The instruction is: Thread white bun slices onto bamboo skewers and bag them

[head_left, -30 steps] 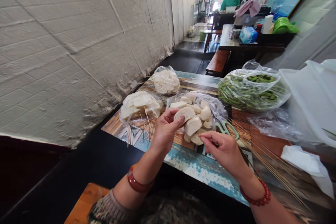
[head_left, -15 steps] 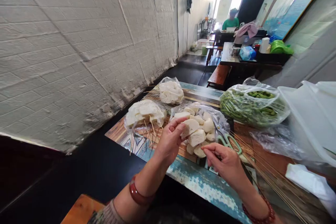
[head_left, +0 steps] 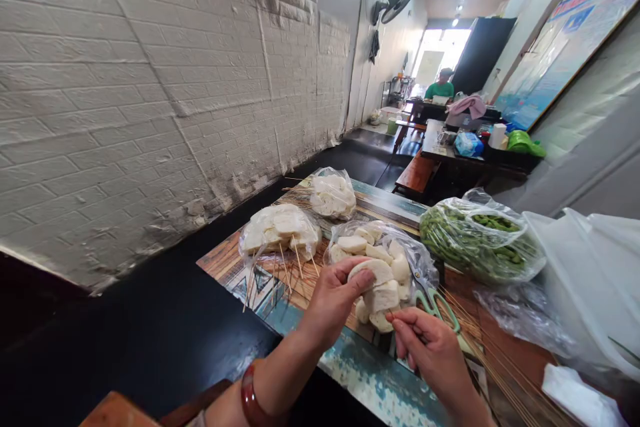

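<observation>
White slice (head_left: pixel 381 271) pinched between thumb and fingers of left hand (head_left: pixel 334 299), above near part of the pile (head_left: pixel 352 244) on the counter (head_left: pixel 345 373); right hand (head_left: pixel 425 341), fingertips together, seems to hold a thin stick (head_left: pixel 391 312), best aimed clear of left fingertips.

White rounded slice (head_left: pixel 379 271) looked matt. Thin tan wooden skewers (head_left: pixel 298 257) appeared matt. Green-handled scissors (head_left: pixel 433 298) looked part metal, part smooth plastic. Clear bulging plastic bag (head_left: pixel 483 233) looked glossy, creased. Reddish-brown round bangle (head_left: pixel 249 393) appeared polished. White brick-patterned wall covering (head_left: pixel 165 80) was embossed, roughened low down.
</observation>
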A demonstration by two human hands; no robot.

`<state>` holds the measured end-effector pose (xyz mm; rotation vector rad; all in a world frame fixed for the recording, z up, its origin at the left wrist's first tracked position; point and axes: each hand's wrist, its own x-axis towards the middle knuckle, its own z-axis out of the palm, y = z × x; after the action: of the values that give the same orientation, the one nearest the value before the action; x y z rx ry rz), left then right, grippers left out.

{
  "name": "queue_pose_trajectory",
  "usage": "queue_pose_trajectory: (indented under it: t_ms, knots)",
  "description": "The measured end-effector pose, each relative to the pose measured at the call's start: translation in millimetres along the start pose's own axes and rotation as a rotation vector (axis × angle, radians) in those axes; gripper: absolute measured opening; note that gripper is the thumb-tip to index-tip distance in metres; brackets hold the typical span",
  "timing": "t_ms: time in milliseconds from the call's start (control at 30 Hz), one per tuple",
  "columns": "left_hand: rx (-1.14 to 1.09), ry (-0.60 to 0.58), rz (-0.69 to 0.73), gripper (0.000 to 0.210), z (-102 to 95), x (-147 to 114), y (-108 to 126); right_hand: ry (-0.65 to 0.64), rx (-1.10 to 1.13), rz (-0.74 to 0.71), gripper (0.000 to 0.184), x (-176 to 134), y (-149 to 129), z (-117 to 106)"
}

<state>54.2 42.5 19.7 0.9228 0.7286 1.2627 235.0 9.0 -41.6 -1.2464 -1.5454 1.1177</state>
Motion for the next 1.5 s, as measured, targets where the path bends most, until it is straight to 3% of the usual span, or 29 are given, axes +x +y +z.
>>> queue_pose_trajectory:
  t_ms: [267,500,700,867,1200,1500]
  knots:
    - [0.188,0.047,0.138,0.024,5.8,-15.2,9.2,-0.002,0.039,-0.048,0.034,-5.9,12.2,4.3]
    - [0.264,0.051,0.104,0.024,6.5,-17.9,6.7,0.014,0.011,-0.052,0.035,-12.6,6.0,5.6]
    - [0.099,0.038,0.041,0.032,10.4,-21.0,11.4,0.013,0.026,-0.048,0.04,-13.5,4.2,8.4]
    - [0.003,0.055,-0.001,0.034,14.6,-24.1,12.7,0.097,0.049,-0.022,0.041,-16.8,-2.2,12.7]
    - [-0.056,0.092,-0.002,0.034,19.2,-26.5,14.8,0.102,0.054,0.013,0.047,-18.0,-9.8,15.4]
    - [0.039,0.092,-0.01,0.032,22.0,-29.1,13.2,0.12,0.064,-0.013,0.047,-21.2,-11.6,14.6]
